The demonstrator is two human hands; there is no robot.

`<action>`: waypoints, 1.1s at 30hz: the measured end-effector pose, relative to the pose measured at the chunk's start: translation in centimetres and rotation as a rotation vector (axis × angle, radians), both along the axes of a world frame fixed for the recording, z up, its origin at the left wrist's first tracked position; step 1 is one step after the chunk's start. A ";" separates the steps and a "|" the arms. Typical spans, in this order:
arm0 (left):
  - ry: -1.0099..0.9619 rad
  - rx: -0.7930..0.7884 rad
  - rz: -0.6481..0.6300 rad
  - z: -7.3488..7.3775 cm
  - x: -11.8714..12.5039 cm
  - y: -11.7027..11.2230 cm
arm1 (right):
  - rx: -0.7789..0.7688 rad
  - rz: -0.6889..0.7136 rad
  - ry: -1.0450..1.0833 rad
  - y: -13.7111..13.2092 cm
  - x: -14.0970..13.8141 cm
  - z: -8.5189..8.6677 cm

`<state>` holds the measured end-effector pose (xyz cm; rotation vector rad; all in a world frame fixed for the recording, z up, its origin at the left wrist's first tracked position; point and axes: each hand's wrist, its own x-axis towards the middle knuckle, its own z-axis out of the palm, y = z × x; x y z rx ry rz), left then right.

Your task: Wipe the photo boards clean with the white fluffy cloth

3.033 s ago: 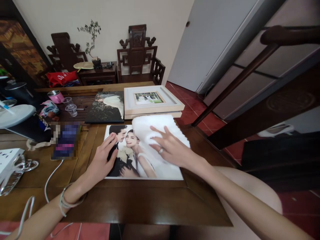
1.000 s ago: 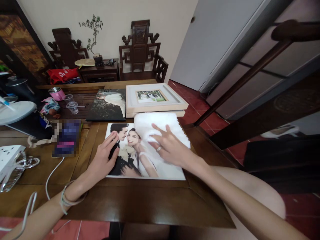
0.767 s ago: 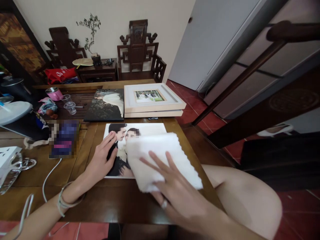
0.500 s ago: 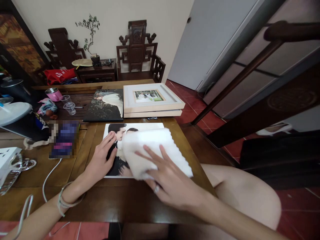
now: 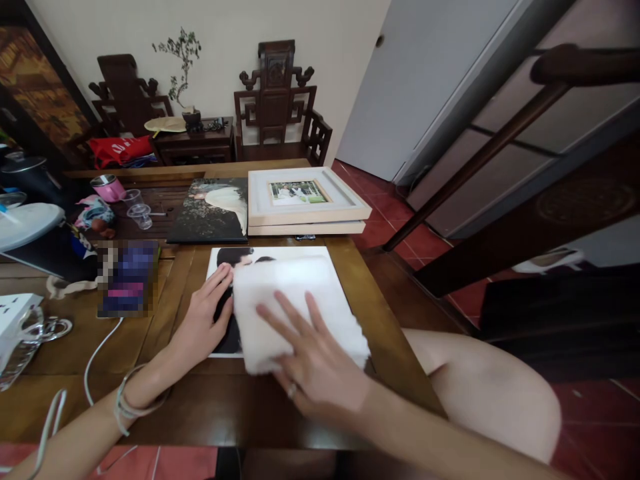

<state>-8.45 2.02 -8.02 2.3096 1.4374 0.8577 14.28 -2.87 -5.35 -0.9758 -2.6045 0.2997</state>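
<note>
My right hand (image 5: 313, 363) lies palm down with spread fingers on a white fluffy cloth (image 5: 320, 280), pressing it over a photo panel (image 5: 231, 256) on the table. The cloth hides most of the panel; its left strip and upper edge show parts of a pictured couple. A ring sits on one finger of this hand. At the panel's left edge rests my left hand (image 5: 207, 310), fingers stretched out and touching the surface. That wrist wears a bracelet (image 5: 125, 400).
Behind the panel lie a dark photo board (image 5: 200, 213) and stacked pale picture frames (image 5: 305, 217). Leftward are a phone (image 5: 129, 280) with a white cable, a lidded black container (image 5: 47, 250), a pink cup (image 5: 107, 189) and small clear cups. A wooden chair arm (image 5: 480, 153) stands right.
My right hand and the white cloth have slid left and slightly toward me, covering more of the pictured couple. The left hand has stayed at the panel's left edge.
</note>
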 end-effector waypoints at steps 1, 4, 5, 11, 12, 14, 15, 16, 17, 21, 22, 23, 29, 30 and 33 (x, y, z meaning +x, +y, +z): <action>0.000 -0.005 -0.007 0.0 0.0 0.0 | 0.006 0.021 0.016 -1.3 0.1 -0.1; -0.015 0.002 -0.026 0.1 -0.1 -0.1 | -0.026 0.068 0.024 -3.0 0.8 0.0; -0.016 0.005 -0.022 0.1 0.0 -0.1 | -0.049 0.073 0.018 -2.7 1.1 0.2; 0.008 0.007 0.012 0.2 0.2 0.0 | -0.061 -0.087 -0.060 4.0 2.9 1.0; 0.008 0.009 0.010 0.2 0.2 0.0 | -0.037 -0.122 -0.069 5.2 2.9 1.0; 0.006 0.015 0.005 0.2 0.2 0.0 | 0.004 -0.185 -0.092 7.0 2.6 0.9; 0.005 0.017 0.003 0.2 0.2 0.0 | 0.016 -0.211 -0.107 7.5 2.3 0.8; 0.002 0.020 0.003 0.2 0.2 0.0 | 0.024 -0.225 -0.121 7.6 1.8 0.8; -0.002 0.019 0.003 0.2 0.2 0.0 | 0.027 -0.222 -0.129 7.4 1.3 0.7; -0.011 -0.009 0.014 0.1 0.1 0.0 | 0.008 -0.090 -0.079 3.6 -0.4 0.1; -0.007 -0.018 0.014 0.1 0.0 0.0 | 0.007 -0.050 -0.052 2.2 -0.5 0.0; -0.003 -0.025 0.009 0.1 0.0 0.0 | 0.008 -0.016 -0.027 0.8 -0.6 -0.1; 0.008 -0.012 -0.003 0.3 0.0 -0.1 | -0.059 0.022 -0.001 -2.1 1.6 0.4; 0.013 -0.012 0.003 0.3 0.1 -0.1 | -0.070 -0.002 -0.017 -1.4 2.2 0.5; 0.024 -0.006 0.014 0.1 0.1 -0.1 | -0.062 -0.111 -0.077 1.9 3.2 0.7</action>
